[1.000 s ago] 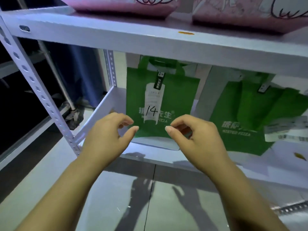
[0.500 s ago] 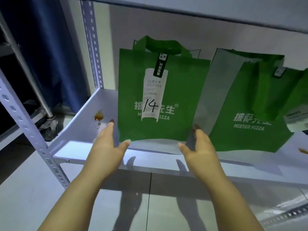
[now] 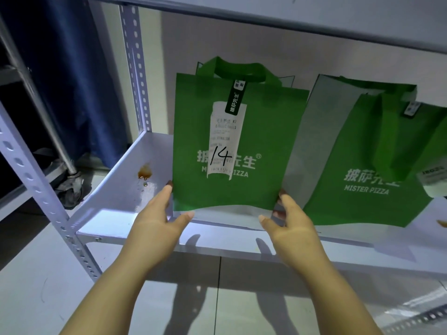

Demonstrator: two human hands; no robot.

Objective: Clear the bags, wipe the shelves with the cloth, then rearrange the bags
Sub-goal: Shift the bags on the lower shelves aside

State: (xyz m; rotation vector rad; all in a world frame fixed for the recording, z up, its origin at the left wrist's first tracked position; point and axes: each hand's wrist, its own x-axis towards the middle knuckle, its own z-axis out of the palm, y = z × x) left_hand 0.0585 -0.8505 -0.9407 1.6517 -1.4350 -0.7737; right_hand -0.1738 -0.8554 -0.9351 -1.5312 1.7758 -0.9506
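Flanking the green bag (image 3: 256, 189), left grip (image 3: 154, 228) and right grip (image 3: 292, 228) touch it open-fingered.

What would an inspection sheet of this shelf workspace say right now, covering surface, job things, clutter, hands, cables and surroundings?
Surface: white metal shelf, brown stain near its left end.
Job's things: green fabric bag with a receipt marked 14, upright; second green fabric bag to its right; no cloth seen.
Clutter: crumpled grey item on the floor, left of the rack; unidentifiable.
Hands: left hand and right hand flank the numbered bag's lower corners, fingers straight, against its sides.
Cables: nothing seen.
Surroundings: dark blue curtain, pale tiled floor.
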